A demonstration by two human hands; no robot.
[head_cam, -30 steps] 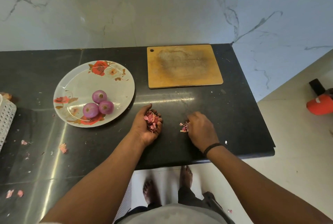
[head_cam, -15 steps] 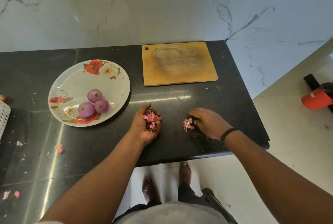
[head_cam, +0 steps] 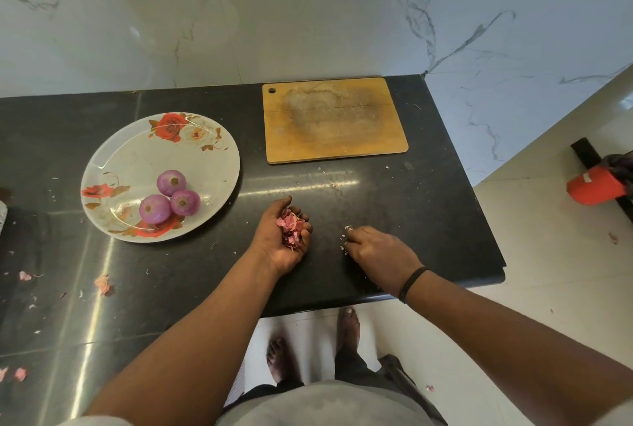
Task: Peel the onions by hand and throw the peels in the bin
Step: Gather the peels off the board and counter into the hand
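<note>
Three peeled onions (head_cam: 169, 198) sit on the plate (head_cam: 137, 151) at ten o'clock, while the left hand (head_cam: 284, 237) cups a heap of peels (head_cam: 291, 228), fingers curled to contain them, and the right hand (head_cam: 375, 252) pinches stray scraps (head_cam: 347, 228) off the worktop (head_cam: 411, 206), presumably for binning.

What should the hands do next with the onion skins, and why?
Probably the right hand should pinch up the last bits by its fingertips and drop them into the left hand, which already cups a pile of peels.
</note>
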